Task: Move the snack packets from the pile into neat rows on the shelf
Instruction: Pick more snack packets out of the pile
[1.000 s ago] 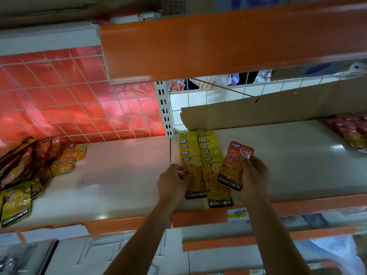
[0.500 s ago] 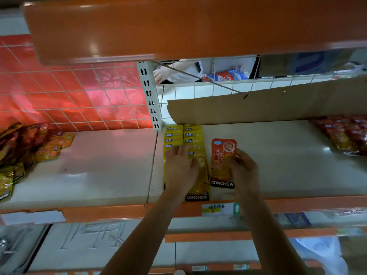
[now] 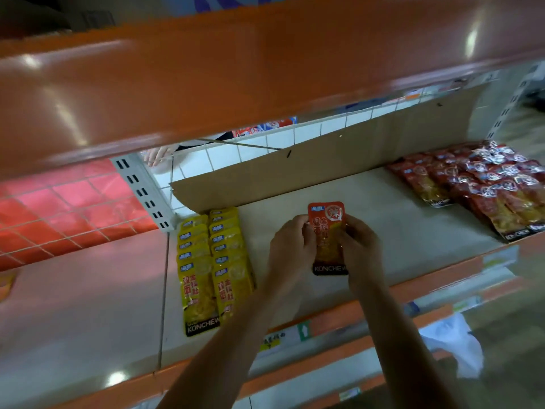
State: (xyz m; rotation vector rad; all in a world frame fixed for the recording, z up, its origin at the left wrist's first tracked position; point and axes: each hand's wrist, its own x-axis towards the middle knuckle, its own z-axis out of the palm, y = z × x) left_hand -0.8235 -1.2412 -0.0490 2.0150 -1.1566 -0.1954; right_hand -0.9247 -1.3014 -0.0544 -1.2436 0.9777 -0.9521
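Note:
An orange-red snack packet (image 3: pixel 328 231) is held upright-facing just above the white shelf (image 3: pixel 383 219), to the right of the yellow rows. My left hand (image 3: pixel 290 250) pinches its left edge and my right hand (image 3: pixel 358 249) grips its right edge. Two neat overlapping rows of yellow packets (image 3: pixel 213 261) lie at the shelf's left, beside the slotted upright. Dark red packets (image 3: pixel 483 184) lie in overlapping rows at the far right of the shelf.
A cardboard sheet (image 3: pixel 339 160) leans along the back of the shelf. The orange edge of the upper shelf (image 3: pixel 236 69) hangs close overhead. Another person's hand (image 3: pixel 156 156) shows through the wire back. A white cloth (image 3: pixel 454 343) lies below the shelf at right.
My left hand left the yellow rows and joined the right on the orange-red packet. The packet shifted right, away from the yellow rows. The view swung right, revealing the dark red rows.

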